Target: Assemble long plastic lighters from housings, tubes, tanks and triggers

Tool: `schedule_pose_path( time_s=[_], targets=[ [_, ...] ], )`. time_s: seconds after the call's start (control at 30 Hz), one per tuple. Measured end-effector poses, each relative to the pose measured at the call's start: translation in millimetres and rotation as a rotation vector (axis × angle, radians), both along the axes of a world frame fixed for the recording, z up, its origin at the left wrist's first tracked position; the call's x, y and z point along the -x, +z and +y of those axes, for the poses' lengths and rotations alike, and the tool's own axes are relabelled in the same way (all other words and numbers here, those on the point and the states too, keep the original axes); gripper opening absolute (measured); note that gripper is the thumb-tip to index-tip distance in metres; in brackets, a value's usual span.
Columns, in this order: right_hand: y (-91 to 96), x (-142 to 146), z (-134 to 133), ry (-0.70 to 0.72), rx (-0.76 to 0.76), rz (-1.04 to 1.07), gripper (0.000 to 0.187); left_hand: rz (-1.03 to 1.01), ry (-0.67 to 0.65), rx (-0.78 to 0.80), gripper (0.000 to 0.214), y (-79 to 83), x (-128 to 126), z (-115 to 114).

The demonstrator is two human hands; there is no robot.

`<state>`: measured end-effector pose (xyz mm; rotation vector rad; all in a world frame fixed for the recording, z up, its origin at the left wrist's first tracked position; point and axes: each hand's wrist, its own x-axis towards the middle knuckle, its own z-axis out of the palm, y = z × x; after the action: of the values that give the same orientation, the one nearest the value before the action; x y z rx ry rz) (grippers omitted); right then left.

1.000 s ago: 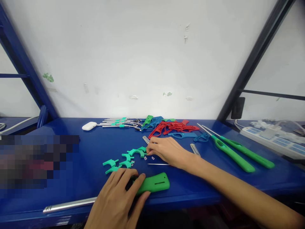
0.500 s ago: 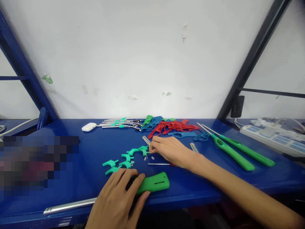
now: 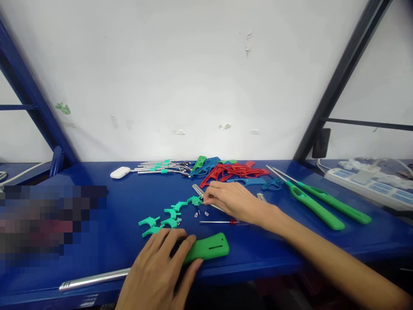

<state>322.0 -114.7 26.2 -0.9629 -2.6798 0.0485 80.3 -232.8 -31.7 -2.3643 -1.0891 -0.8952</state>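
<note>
Near the table's front edge, my left hand (image 3: 161, 262) is wrapped round a green long-neck lighter (image 3: 209, 248). Its silver metal tube (image 3: 95, 279) points left, and part of the body lies hidden under my fingers. Farther in, my right hand (image 3: 224, 197) pinches one end of a small teal trigger piece (image 3: 194, 200). Several like teal trigger pieces (image 3: 149, 221) lie scattered to the left. Just below my right fingers are tiny pale bits (image 3: 206, 213) and a screwdriver (image 3: 214, 222) with a red handle end.
Behind my right hand is a pile of red (image 3: 222, 172) and blue lighter shells (image 3: 247, 181). Metal rods with wires (image 3: 158, 165) lie at the back left by a white case (image 3: 120, 172). Two green lighters (image 3: 318, 206) and a power strip (image 3: 371, 185) are at right.
The teal trigger piece at my right fingertips has turned and shifted up slightly, away from the neighbouring piece. My right hand has moved a little. My left hand and the green lighter stay put.
</note>
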Motion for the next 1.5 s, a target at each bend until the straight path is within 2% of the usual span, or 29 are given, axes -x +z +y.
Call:
schedule_pose_path(
  time_s=[0.4,0.57,0.67,0.83,0.97,1.27,1.37,1.5],
  targets=[
    [5.8,1,-5,-0.031,0.028,0.044,0.019,-0.001,-0.001,0.009,0.025,-0.2,1,-1],
    [10.3,2,-9,-0.058,0.063,0.131,0.023,0.003,0.007,-0.006,0.025,-1.3,1,0],
    [18.7,1,-15,-0.066,0.127,0.236,0.020,0.003,0.000,-0.006,0.026,-0.9,0,1],
    [25.8,-3,-31,-0.061,0.359,0.437,0.013,-0.012,-0.015,0.008,0.025,0.7,-3,0],
    [20.9,-7,-44,-0.087,0.509,0.540,0.014,-0.020,-0.005,0.004,0.025,-1.0,-2,0],
    [5.6,-20,-63,-0.196,0.698,0.680,0.008,-0.019,0.011,0.013,0.025,-2.7,0,-2],
    [0.1,-25,-65,-0.226,0.730,0.715,0.009,-0.013,0.007,0.011,0.025,-1.5,0,-2],
    [-5.9,-28,-65,-0.276,0.717,0.766,0.021,-0.008,0.000,0.000,0.025,-0.9,-1,-2]
  ],
)
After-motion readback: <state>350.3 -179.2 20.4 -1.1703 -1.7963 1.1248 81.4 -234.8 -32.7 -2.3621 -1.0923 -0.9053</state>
